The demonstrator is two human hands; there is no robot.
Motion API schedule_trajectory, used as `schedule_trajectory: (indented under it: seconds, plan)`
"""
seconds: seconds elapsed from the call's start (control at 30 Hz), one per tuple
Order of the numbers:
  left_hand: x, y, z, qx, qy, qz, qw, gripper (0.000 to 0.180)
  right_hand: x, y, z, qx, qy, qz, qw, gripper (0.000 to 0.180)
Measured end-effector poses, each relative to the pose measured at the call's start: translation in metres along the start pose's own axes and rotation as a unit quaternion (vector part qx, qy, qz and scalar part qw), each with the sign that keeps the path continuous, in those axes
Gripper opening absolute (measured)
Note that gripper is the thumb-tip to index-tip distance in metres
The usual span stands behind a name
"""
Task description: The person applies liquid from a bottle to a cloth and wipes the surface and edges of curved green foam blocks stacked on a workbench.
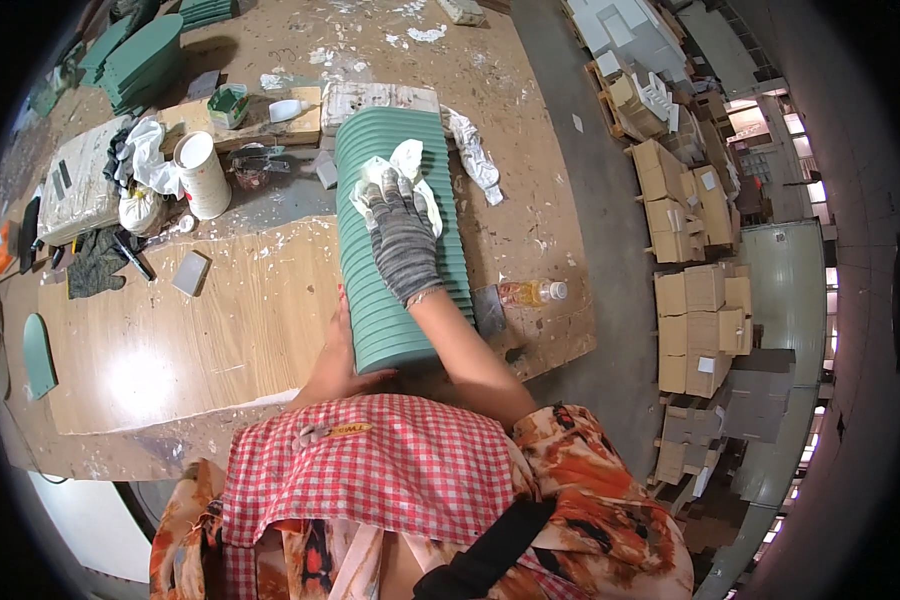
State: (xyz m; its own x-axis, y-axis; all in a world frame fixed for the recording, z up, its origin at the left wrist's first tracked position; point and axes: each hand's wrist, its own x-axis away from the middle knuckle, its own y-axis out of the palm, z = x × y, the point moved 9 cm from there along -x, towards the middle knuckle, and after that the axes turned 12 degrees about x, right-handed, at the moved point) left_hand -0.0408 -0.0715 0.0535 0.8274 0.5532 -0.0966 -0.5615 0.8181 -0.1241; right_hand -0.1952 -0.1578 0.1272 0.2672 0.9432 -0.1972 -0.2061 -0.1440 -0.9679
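Wooden worktop [220, 330], paint-spattered, runs from the near edge by the person to the far edge. On it, lengthwise toward the far edge, lies a green ribbed panel [395, 250], its near end at the worktop's near edge against the person's body. Stacked green panels [140, 60] sit at the far left corner. Left of the ribbed panel stand a white tub [203, 175], crumpled white cloths [145, 150] and a dark glove [95, 262]; a small grey block [191, 272] lies nearer the middle. A knotted white rag [473, 155] lies just right of the panel's far end, and a clear bottle with amber liquid [530, 292] lies near the right edge. Cardboard boxes [700, 310] stand on the floor beyond the right edge.

Right hand [402, 235], in a grey knit glove, reaches forward with the forearm over the panel, palm down, fingers spread flat: an open grip pressing a white wiping cloth [405, 165] onto the panel's far half. Left hand [335, 365], bare, has its grip closed on the panel's near left edge.
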Motion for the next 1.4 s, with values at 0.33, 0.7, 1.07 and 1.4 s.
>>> schedule_trajectory:
  seconds: [0.33, 0.7, 1.07, 1.4]
  plan:
    - [0.008, -0.010, -0.004, 0.026, 0.005, 0.024, 0.999, 0.137, 0.022, 0.034, 0.066, -0.004, 0.102, -0.060, 0.993, 0.052]
    - [-0.002, 0.002, 0.008, -0.008, 0.034, 0.000, 0.999, 0.135, 0.012, 0.051, 0.064, -0.277, 0.106, -0.021, 0.955, 0.042]
    - [-0.001, 0.002, 0.010, 0.043, -0.014, -0.013, 0.999, 0.134, 0.052, 0.030, 0.175, -0.113, 0.349, -0.224, 0.903, 0.028]
    - [-0.001, -0.001, 0.011, 0.005, 0.018, -0.001, 1.000, 0.133, -0.010, -0.006, 0.134, -0.229, 0.140, 0.016, 0.963, 0.026]
